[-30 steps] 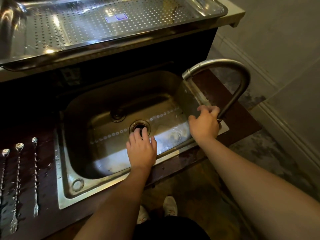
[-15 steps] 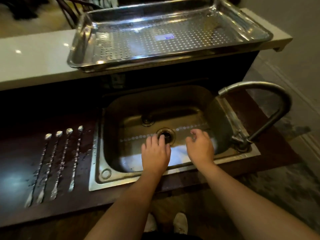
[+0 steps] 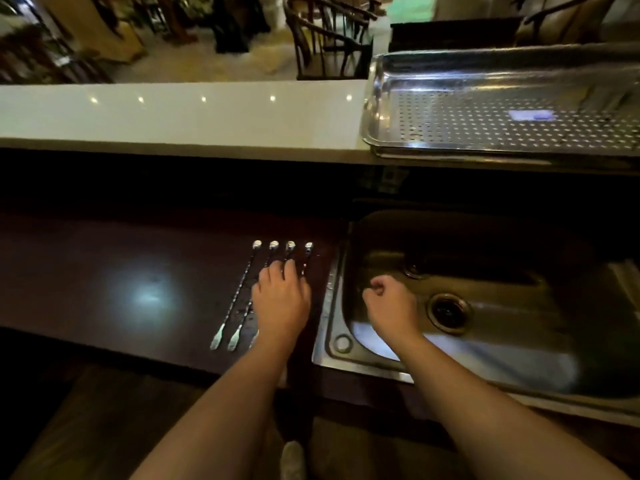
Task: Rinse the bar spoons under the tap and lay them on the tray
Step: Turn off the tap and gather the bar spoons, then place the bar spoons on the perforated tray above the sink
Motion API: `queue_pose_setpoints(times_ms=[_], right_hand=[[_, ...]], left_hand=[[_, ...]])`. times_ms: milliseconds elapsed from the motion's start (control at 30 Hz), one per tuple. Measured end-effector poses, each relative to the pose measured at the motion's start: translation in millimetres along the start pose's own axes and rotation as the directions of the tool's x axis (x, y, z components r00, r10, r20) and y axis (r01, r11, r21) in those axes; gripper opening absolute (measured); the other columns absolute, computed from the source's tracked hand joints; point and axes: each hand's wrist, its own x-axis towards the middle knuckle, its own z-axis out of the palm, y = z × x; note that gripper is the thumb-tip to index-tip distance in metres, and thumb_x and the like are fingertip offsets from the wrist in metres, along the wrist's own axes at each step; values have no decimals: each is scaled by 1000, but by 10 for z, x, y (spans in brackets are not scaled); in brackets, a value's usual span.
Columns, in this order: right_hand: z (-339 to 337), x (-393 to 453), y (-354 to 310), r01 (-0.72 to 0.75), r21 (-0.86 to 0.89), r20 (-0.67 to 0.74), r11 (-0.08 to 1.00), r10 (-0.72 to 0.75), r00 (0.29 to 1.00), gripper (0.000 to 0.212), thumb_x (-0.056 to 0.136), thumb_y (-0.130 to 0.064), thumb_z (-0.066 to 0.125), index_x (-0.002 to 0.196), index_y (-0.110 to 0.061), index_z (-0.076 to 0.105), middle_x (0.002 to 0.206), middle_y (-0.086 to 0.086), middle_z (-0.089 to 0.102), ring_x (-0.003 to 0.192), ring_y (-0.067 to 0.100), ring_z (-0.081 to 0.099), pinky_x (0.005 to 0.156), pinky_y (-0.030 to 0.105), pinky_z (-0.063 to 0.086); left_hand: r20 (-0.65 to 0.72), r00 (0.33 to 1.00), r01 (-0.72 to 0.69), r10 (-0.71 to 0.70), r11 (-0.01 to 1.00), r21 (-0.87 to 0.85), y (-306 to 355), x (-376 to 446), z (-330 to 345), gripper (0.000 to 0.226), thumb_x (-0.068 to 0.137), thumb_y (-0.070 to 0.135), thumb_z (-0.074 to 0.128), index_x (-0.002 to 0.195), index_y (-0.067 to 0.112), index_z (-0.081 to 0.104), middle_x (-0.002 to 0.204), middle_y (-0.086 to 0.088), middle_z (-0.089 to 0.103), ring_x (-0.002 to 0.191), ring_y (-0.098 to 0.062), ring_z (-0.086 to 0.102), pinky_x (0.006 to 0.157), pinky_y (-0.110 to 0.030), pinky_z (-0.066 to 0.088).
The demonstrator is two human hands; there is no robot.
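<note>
Several long twisted bar spoons (image 3: 238, 291) lie side by side on the dark wet counter, just left of the steel sink (image 3: 330, 336), bowls pointing away from me. My left hand (image 3: 281, 301) rests palm down over the right-hand spoons with its fingers spread, hiding their middle parts. My right hand (image 3: 390, 304) hovers over the left part of the sink basin, fingers curled in with nothing in them. The perforated steel tray (image 3: 375, 109) sits on the raised white bar top at the upper right. The tap is out of view.
The sink drain (image 3: 447, 311) lies just right of my right hand. The white bar top (image 3: 180, 116) runs across the back, above the dark work counter (image 3: 104, 282). Wooden chairs (image 3: 329, 36) stand beyond the bar.
The view has swung left, away from the tap. My left hand left the sink and came down over the spoons. My right hand came off the tap, moved left over the basin and curled its fingers.
</note>
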Motion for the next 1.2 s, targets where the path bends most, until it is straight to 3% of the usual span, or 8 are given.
queue_pose_setpoints(times_ms=[233,300,400,500,767,1000,1200], right_hand=[[849,49,-680,-49,-34,40,998,51,998,36,90,-26,56,123,-14,61,112,8,68,100,25,61,80,32,49],[1019,57,-799,-49,-83,62,995,54,997,35,91,-28,55,120,-12,62,104,8,70,89,23,61,70,28,44],[1213,70,-883,-102,-172,67,980,115,991,21,90,-29,54,91,-10,63,83,11,65,75,27,57,56,27,37],[1350,72,-885,-161,-234,80,959,184,980,24,91,-29,53,81,-7,58,83,12,62,78,30,58,58,28,38],[1529,126,-886,-133,-329,43,935,156,987,22,87,-9,54,105,-5,64,105,16,65,97,33,61,69,28,41],[1686,117,-917,-97,-287,80,953,125,989,25,84,-8,56,107,-8,66,106,14,66,96,33,63,76,34,51],[1833,107,-1034,-132,-157,128,979,152,980,21,85,-15,56,97,-11,73,97,12,71,91,33,64,72,35,51]], left_hand=[[167,974,177,-155,976,-128,-924,279,62,45,93,33,46,132,10,46,126,-13,53,112,-31,50,87,-43,46],[278,924,325,-263,923,-205,-1063,390,90,47,93,29,47,133,5,43,129,-18,49,115,-35,48,91,-44,44],[465,812,491,-352,843,-220,-1187,527,127,45,94,28,47,129,1,43,132,-21,45,120,-39,46,96,-45,41],[509,802,451,-312,875,-175,-1289,577,173,35,91,17,49,123,3,52,129,-20,45,115,-39,50,95,-41,43],[507,847,336,-159,899,-279,-1266,645,220,30,87,7,50,107,19,70,103,-9,70,93,-29,64,66,-30,46],[541,836,343,-93,858,-383,-1083,627,253,23,89,14,56,104,23,71,96,-3,73,79,-20,64,61,-26,47],[597,800,370,-57,830,-417,-1021,671,267,27,87,15,58,107,26,72,100,-2,73,89,-24,66,67,-28,49]])
